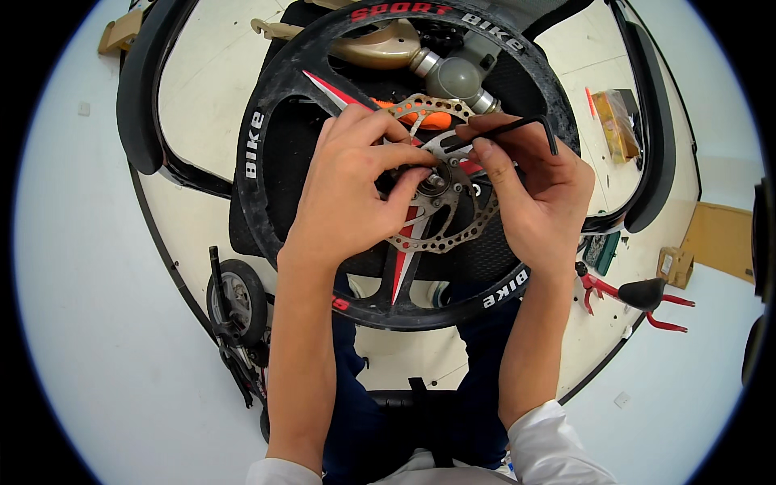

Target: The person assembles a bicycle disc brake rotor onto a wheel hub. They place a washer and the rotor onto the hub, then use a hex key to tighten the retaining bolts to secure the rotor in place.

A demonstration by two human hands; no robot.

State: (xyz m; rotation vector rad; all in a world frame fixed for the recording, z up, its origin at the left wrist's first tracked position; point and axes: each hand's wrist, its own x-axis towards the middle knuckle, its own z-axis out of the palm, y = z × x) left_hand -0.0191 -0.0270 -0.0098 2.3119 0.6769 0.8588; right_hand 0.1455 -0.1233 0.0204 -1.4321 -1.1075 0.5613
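A black bicycle wheel [260, 214] with red-and-silver spokes lies flat over a chair seat in front of me. At its middle a perforated silver brake disc [454, 239] sits around the hub axle [435, 180]. The thumb and forefinger of my left hand [343, 190] are pinched together at the hub; whatever is between the fingertips is hidden. My right hand [543, 190] grips a black L-shaped hex key [517, 124] between thumb and fingers, over the disc's right side. The key's short arm points down to the right, and its other end is over the disc near the hub.
Under the wheel's far side lie a beige-and-grey device [453, 79] and an orange object [434, 120]. Black chair armrests [139, 105] flank the wheel. A small bike [234, 303] is at left; a red part with a black saddle [641, 293] and a cardboard box [676, 267] are at right.
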